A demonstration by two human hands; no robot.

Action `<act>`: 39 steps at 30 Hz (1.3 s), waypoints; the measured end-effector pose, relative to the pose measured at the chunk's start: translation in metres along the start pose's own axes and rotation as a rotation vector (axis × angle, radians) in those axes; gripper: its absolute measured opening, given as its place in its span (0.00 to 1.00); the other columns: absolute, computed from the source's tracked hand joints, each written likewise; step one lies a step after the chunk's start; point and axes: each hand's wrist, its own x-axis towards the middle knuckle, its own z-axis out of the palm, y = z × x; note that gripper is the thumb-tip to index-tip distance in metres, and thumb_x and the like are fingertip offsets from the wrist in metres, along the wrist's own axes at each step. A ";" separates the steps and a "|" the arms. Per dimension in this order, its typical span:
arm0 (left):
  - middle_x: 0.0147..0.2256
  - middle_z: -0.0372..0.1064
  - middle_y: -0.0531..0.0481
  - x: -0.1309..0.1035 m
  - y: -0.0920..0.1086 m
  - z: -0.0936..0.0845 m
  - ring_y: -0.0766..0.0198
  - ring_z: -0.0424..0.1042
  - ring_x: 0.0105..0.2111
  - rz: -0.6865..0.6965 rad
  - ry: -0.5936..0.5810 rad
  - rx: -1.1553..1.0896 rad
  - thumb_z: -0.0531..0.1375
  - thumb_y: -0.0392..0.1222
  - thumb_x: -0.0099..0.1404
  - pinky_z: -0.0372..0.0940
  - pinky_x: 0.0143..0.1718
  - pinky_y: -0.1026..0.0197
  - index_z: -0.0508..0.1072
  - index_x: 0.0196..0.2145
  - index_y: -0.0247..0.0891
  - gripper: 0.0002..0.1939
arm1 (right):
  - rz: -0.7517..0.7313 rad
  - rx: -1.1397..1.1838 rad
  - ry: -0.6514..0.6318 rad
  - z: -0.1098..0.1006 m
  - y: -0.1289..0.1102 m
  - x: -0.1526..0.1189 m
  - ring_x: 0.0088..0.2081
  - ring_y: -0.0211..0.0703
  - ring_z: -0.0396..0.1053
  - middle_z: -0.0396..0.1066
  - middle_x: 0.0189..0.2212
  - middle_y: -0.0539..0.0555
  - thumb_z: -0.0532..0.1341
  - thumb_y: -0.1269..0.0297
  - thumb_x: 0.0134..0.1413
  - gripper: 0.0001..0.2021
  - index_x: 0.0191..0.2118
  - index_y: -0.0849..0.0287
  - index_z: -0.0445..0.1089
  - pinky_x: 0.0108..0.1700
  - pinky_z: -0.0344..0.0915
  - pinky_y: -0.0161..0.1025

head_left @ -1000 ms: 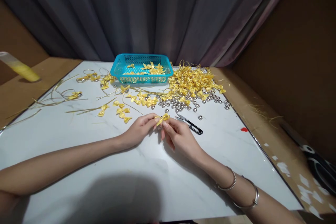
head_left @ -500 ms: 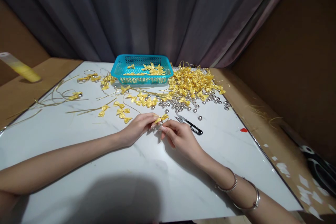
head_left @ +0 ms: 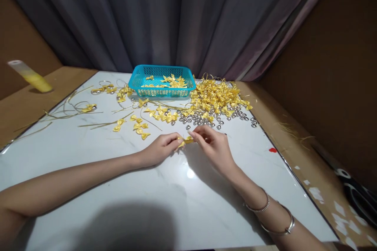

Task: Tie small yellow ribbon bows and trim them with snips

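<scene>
Yellow bow, folded from glossy ribbon, is held just over the middle of the white table, whose slick, faintly grey-veined top runs back to a heavy, deeply pleated curtain. The right hand has just lifted from beneath the bow to its upper right, its thumb and forefinger drawn close at the edge; from where I stand I can't tell whether they've closed on it. The left hand has stayed put, pinching the bow's left side between thumb and bent forefinger. So the bow seems steadied from the left while the right works at its other side. The black-handled snips are out of sight behind or within the right hand.

Beyond sits a blue basket, moulded plastic pierced with little holes, and beside it a springy heap of yellow bows tangled with thin, shiny gold loops. Smallest are the silver hearts, rounded, hard and metallic-looking, strewn before the heap.
</scene>
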 end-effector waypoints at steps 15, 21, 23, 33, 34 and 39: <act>0.28 0.61 0.53 -0.002 0.000 -0.001 0.67 0.60 0.29 0.179 -0.093 0.154 0.47 0.41 0.65 0.57 0.32 0.65 0.65 0.29 0.35 0.11 | -0.201 -0.197 -0.360 0.011 0.007 0.004 0.28 0.38 0.55 0.55 0.19 0.48 0.48 0.64 0.64 0.18 0.21 0.59 0.56 0.32 0.52 0.36; 0.24 0.57 0.55 0.000 -0.002 -0.002 0.68 0.56 0.26 0.075 -0.156 0.049 0.47 0.43 0.65 0.55 0.29 0.65 0.63 0.29 0.35 0.12 | -0.309 -0.226 -0.261 0.016 0.011 0.002 0.25 0.37 0.53 0.53 0.18 0.47 0.48 0.67 0.63 0.17 0.21 0.58 0.52 0.31 0.50 0.37; 0.25 0.57 0.55 0.001 -0.002 -0.002 0.68 0.57 0.27 0.065 -0.167 0.043 0.47 0.43 0.65 0.55 0.30 0.65 0.63 0.29 0.35 0.12 | -0.361 -0.276 -0.231 0.017 0.012 0.001 0.25 0.38 0.53 0.53 0.19 0.48 0.47 0.68 0.63 0.16 0.21 0.58 0.51 0.31 0.50 0.37; 0.24 0.57 0.55 0.002 -0.001 -0.002 0.68 0.56 0.26 0.007 -0.170 0.045 0.48 0.44 0.64 0.56 0.29 0.65 0.65 0.29 0.34 0.13 | -0.438 -0.281 -0.088 0.015 0.015 0.006 0.25 0.39 0.50 0.50 0.19 0.48 0.46 0.69 0.62 0.16 0.22 0.56 0.48 0.30 0.50 0.38; 0.24 0.57 0.55 0.002 -0.002 -0.002 0.68 0.57 0.26 0.011 -0.170 0.035 0.49 0.44 0.64 0.56 0.29 0.65 0.65 0.29 0.34 0.12 | -0.429 -0.252 -0.100 0.014 0.016 0.007 0.25 0.39 0.51 0.51 0.18 0.48 0.47 0.69 0.63 0.16 0.22 0.57 0.49 0.31 0.50 0.38; 0.25 0.58 0.54 0.002 -0.003 -0.002 0.67 0.58 0.27 0.007 -0.156 0.021 0.49 0.47 0.63 0.57 0.29 0.65 0.66 0.29 0.34 0.14 | -0.366 -0.180 -0.271 0.009 0.017 0.007 0.27 0.37 0.55 0.56 0.20 0.48 0.50 0.63 0.63 0.16 0.22 0.59 0.55 0.34 0.51 0.37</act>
